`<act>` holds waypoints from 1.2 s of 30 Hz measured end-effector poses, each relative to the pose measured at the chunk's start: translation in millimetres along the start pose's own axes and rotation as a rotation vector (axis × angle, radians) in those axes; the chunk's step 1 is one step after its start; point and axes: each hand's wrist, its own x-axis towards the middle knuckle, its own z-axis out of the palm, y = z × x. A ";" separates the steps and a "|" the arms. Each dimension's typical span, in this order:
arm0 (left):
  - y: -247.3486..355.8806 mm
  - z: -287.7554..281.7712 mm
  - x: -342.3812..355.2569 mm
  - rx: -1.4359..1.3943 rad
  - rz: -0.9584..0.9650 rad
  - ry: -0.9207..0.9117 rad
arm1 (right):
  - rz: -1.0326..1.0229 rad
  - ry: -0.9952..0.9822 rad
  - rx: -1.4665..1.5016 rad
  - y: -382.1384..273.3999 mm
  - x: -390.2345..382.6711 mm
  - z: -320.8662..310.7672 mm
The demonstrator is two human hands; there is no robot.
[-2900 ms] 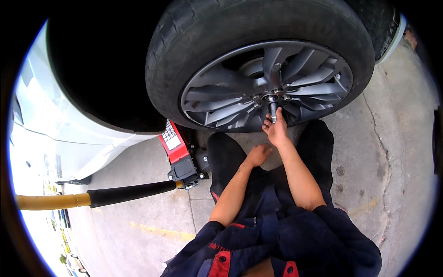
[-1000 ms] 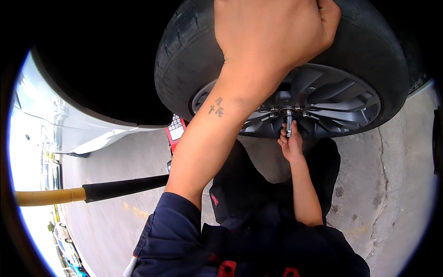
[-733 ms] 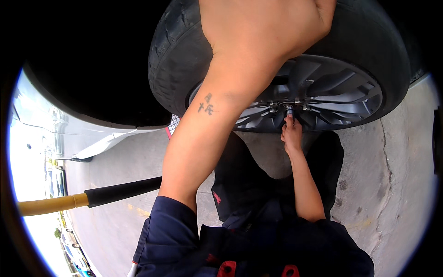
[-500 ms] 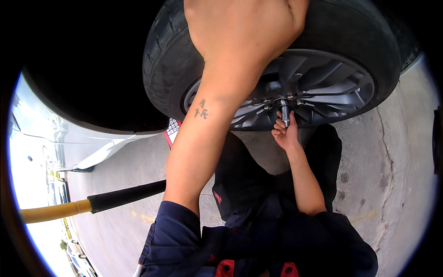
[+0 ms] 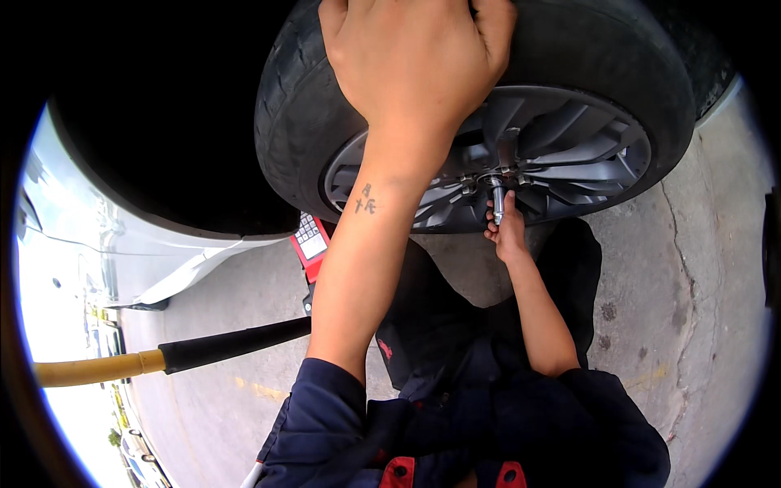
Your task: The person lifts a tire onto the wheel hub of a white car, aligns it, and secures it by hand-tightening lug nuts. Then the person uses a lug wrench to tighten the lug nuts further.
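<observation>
My left hand (image 5: pixel 411 57) reaches up over the black tire (image 5: pixel 606 49), back toward me, curled round its top; the fingertips are hidden. My forearm crosses the left side of the grey alloy rim (image 5: pixel 594 167). Low at the hub, my right hand (image 5: pixel 508 228) has fingers and thumb round a shiny cylindrical metal tool (image 5: pixel 499 195), which sticks out from the wheel's centre among several bolts.
A white car body (image 5: pixel 163 252) with a dark wheel arch is at the left. A red jack (image 5: pixel 313 264), partly behind my arm, has a yellow pole with a black sleeve (image 5: pixel 228 342) reaching left. My knees bend below the tire on cracked concrete (image 5: pixel 651 309).
Since the oldest frame, my left hand has risen from beside my knee to the tire's top. My right hand stays by the hub, its fingers shifting on the tool.
</observation>
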 end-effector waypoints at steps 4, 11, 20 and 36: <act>2.7 -3.3 1.2 0.021 -0.010 -0.033 | -0.310 0.165 -0.433 8.2 4.6 3.7; 0.2 -0.3 -0.2 0.007 0.012 0.016 | 0.269 -0.423 0.927 5.7 -4.2 1.9; 1.4 -5.3 2.3 -0.047 -0.032 -0.014 | -0.339 0.091 -0.178 16.7 4.8 -2.1; 3.3 -14.4 3.7 -0.055 -0.064 -0.084 | -0.321 0.160 -0.215 7.9 -7.6 2.2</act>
